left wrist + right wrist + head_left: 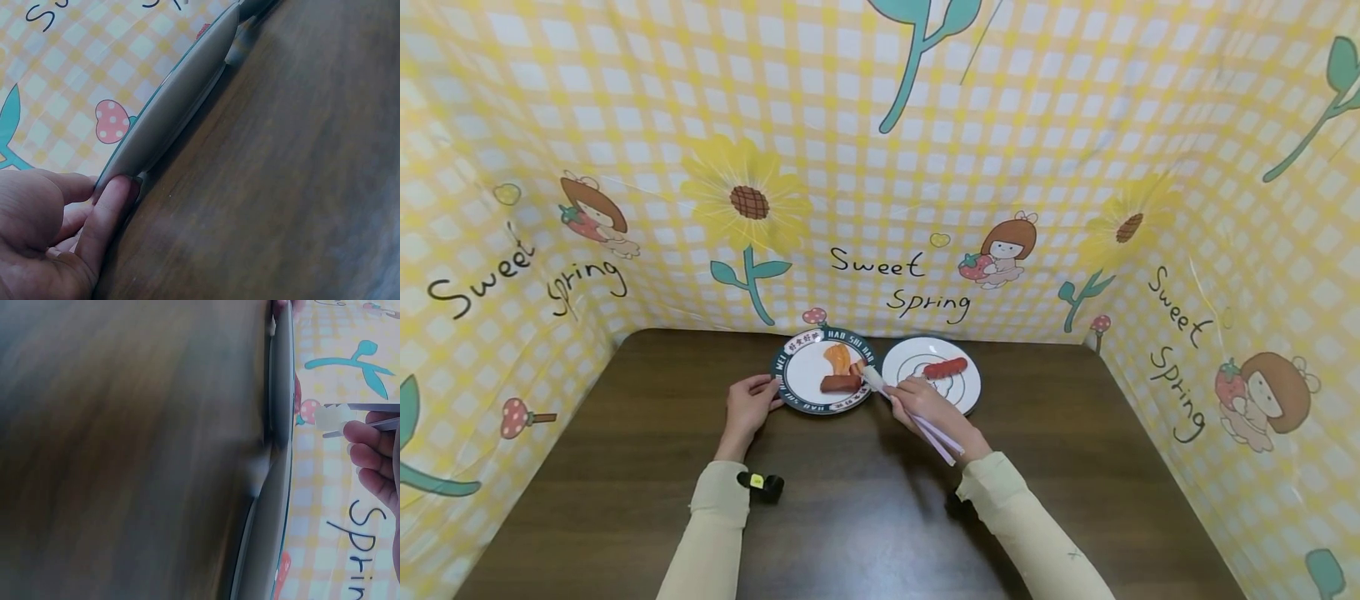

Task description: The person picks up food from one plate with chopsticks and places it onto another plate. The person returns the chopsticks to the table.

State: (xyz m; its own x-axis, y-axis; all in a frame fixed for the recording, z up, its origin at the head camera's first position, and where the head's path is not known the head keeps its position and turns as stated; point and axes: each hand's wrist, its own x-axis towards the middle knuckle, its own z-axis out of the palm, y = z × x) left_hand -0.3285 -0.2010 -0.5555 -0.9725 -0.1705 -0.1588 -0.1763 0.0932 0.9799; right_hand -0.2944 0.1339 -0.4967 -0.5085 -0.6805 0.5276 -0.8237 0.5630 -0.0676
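My left hand [751, 407] pinches the left edge of a white plate [801, 383] with a dark green lettered rim; in the left wrist view its thumb [115, 194] lies against the plate's outer underside. On that plate are an orange slice-like piece [837, 358], a brown sausage-like piece [841, 383] and a small pinkish piece [857, 367]. My right hand [925, 404] holds a pair of pale chopsticks [938, 440]. Between their tips is a white chunk [334, 416], raised over the plate's right side in the head view.
A second white plate [901, 367] with line drawings stands right beside the first, bearing a red scored sausage [945, 368]. Both are near the back edge of the brown wooden table [850, 508]. A yellow checked cloth [865, 183] walls the back and sides.
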